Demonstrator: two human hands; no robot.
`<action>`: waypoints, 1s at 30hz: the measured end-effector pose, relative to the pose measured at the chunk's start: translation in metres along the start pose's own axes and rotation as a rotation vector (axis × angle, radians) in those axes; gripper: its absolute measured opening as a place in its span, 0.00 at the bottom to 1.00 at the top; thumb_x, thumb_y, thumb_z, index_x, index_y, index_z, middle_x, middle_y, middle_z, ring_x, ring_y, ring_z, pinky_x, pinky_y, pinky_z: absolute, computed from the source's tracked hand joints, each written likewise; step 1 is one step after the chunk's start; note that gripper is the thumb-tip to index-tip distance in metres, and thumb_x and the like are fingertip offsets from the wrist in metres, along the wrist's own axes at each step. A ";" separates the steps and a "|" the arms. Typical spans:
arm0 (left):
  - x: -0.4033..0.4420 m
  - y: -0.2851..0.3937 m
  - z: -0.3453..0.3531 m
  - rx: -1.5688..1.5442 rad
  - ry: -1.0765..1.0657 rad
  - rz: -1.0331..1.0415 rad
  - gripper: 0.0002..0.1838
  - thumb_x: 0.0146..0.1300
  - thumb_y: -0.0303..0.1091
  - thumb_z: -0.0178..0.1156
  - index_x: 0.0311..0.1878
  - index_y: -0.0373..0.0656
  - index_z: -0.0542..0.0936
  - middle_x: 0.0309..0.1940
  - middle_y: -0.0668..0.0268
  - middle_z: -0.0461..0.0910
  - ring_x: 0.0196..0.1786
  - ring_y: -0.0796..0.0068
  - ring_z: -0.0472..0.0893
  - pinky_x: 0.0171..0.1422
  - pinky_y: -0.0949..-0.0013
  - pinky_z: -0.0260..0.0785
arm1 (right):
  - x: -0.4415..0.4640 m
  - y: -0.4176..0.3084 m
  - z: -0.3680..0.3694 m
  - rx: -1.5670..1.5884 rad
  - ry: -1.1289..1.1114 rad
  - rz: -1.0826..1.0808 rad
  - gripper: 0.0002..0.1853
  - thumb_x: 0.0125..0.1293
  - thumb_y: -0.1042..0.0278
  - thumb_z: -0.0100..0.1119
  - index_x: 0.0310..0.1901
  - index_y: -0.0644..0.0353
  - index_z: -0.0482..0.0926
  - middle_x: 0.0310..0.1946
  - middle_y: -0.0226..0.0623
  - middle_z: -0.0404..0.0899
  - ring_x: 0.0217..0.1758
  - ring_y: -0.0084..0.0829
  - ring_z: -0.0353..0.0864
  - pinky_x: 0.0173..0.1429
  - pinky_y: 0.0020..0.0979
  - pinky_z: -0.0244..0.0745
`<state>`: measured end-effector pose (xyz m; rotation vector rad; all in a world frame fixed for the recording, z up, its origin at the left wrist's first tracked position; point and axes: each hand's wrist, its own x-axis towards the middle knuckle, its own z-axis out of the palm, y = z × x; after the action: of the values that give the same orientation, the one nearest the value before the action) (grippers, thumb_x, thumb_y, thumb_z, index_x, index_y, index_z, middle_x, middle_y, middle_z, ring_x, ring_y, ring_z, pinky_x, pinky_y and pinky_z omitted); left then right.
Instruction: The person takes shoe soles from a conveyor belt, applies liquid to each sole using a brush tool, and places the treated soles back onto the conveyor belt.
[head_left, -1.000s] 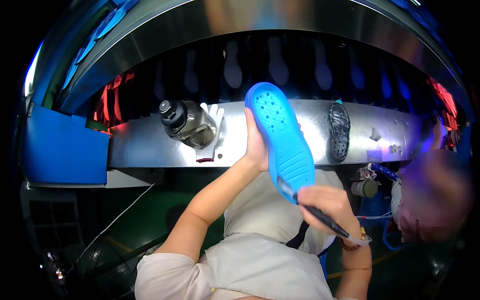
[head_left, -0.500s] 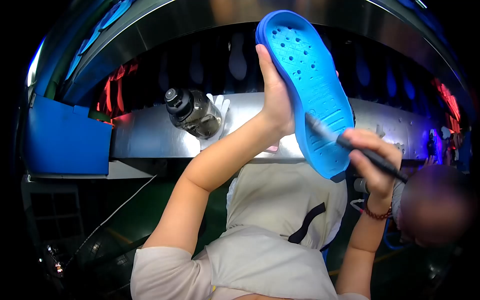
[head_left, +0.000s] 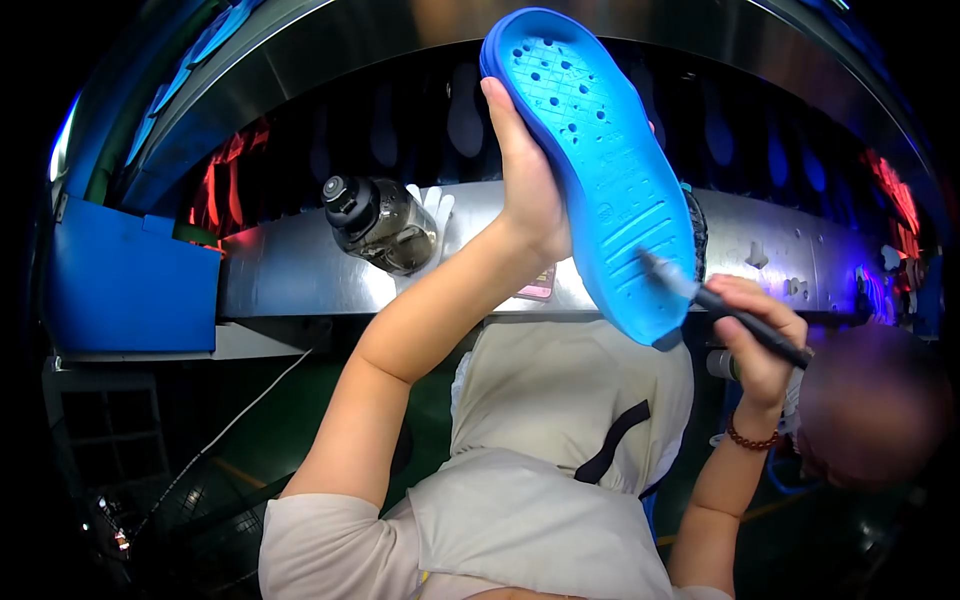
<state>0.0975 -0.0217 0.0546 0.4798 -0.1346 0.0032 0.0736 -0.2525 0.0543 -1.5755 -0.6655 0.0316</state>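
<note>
A blue shoe sole (head_left: pixel 610 180) with holes at its upper end and ridges near its lower end is tilted up in front of me. My left hand (head_left: pixel 535 185) grips its left edge, thumb in front, with the other fingers mostly hidden behind it. My right hand (head_left: pixel 757 335) is closed round the dark handle of a brush (head_left: pixel 745 322). The brush's blurred tip lies over the ridged lower part of the sole; whether it touches is hard to tell.
On the metal bench (head_left: pixel 275 270) stand a dark-capped bottle (head_left: pixel 385 225), a white glove (head_left: pixel 435 205) and a pink-edged flat item (head_left: pixel 540 285). A black sole (head_left: pixel 698 230) is partly hidden. Soles line the dark area behind. A person (head_left: pixel 875 405) is at the right.
Since one second ago, the sole and both hands have risen towards the camera. Over the last half second the sole has shifted slightly left, and the brush tip has moved along its lower part.
</note>
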 end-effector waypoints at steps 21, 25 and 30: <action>-0.045 -0.033 -0.003 -0.118 -0.053 -0.106 0.27 0.63 0.50 0.42 0.56 0.36 0.64 0.47 0.58 0.72 0.47 0.68 0.74 0.56 0.65 0.64 | -0.016 0.007 0.039 0.374 0.193 -0.026 0.12 0.49 0.79 0.58 0.37 0.72 0.76 0.37 0.49 0.78 0.38 0.30 0.78 0.46 0.26 0.71; -0.034 -0.023 -0.003 0.052 0.014 -0.067 0.31 0.62 0.52 0.41 0.57 0.34 0.64 0.52 0.51 0.70 0.50 0.54 0.73 0.57 0.52 0.63 | 0.001 -0.005 0.047 0.031 0.032 0.021 0.10 0.49 0.83 0.57 0.36 0.70 0.77 0.36 0.44 0.79 0.36 0.23 0.77 0.41 0.21 0.71; -0.040 -0.017 -0.003 -0.156 -0.014 -0.059 0.28 0.61 0.49 0.44 0.55 0.35 0.65 0.49 0.53 0.72 0.49 0.61 0.74 0.54 0.60 0.66 | 0.004 -0.001 0.046 0.229 0.136 0.110 0.09 0.50 0.82 0.57 0.36 0.70 0.77 0.36 0.46 0.79 0.39 0.28 0.78 0.45 0.24 0.72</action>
<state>0.0592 -0.0347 0.0387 0.3279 -0.1335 -0.0677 0.0582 -0.2088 0.0503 -1.3787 -0.4514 0.0785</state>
